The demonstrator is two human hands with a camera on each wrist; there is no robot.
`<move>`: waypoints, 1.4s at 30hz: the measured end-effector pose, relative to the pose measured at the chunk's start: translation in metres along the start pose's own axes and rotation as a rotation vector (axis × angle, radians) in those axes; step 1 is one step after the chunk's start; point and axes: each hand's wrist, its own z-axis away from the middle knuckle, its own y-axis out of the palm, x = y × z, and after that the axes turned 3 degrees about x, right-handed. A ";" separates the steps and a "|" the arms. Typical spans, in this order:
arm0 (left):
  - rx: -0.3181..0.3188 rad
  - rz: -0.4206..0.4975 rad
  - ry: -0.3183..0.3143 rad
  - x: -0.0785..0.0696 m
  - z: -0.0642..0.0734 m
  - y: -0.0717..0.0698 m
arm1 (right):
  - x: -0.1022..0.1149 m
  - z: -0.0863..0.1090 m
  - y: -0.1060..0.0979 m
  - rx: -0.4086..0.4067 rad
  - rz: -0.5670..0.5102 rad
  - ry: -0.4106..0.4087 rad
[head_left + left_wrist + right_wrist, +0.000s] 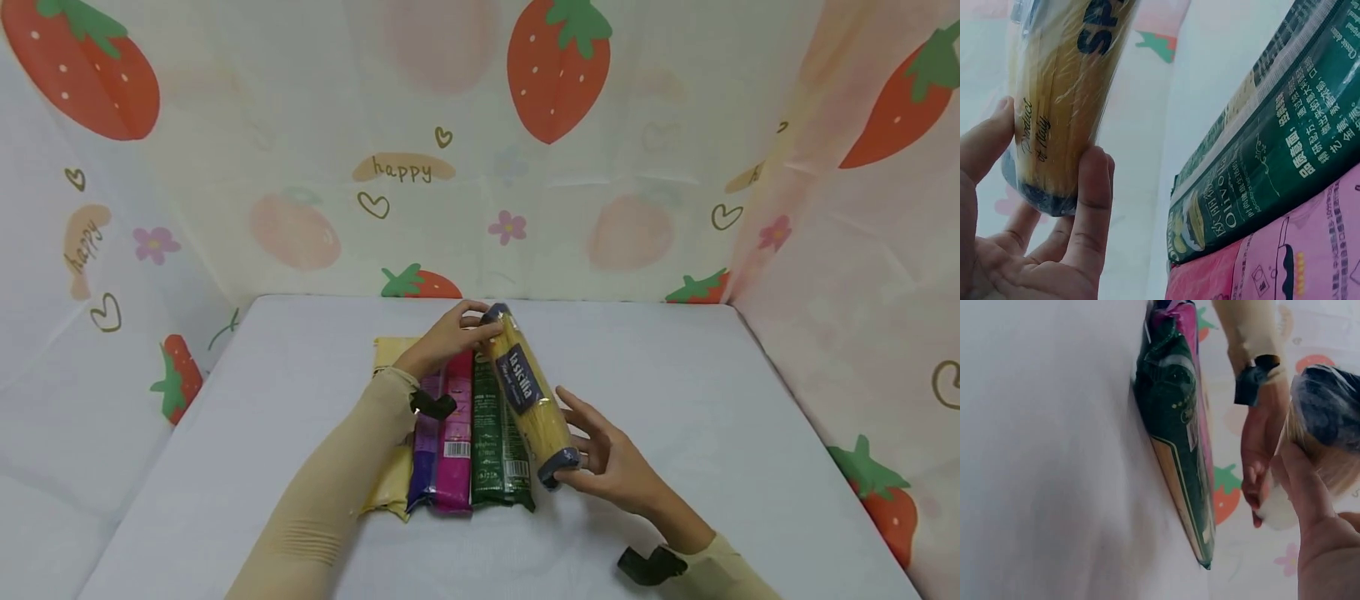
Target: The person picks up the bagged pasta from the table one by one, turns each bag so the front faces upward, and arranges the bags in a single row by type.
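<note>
A clear pack of yellow spaghetti (pixel 531 392) with dark blue ends and a "la sicilia" label is held tilted above the table, its top leaning left. My left hand (pixel 456 335) grips its far end, thumb on one side and fingers on the other, as the left wrist view also shows. At the near end my right hand (pixel 611 462) holds the pack between thumb and fingers; in the right wrist view a finger lies along the wrapper (pixel 1329 419). Just left of and under the pack lies a green pasta bag (pixel 495 442).
Beside the green bag lie a pink and purple bag (pixel 452 475) and a pale yellow bag (pixel 390 487), partly hidden by the left arm. All rest on a white table (pixel 637 350). Strawberry-print cloth (pixel 480 108) walls the back and both sides.
</note>
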 end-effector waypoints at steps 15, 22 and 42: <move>0.157 0.144 0.045 0.000 0.007 -0.010 | -0.006 0.000 0.006 0.034 -0.174 -0.010; 0.125 0.182 0.042 0.000 0.006 -0.008 | -0.009 -0.002 0.008 0.014 -0.184 0.061; 0.058 0.101 -0.044 0.005 0.000 0.013 | -0.009 0.012 0.004 -0.068 0.184 0.288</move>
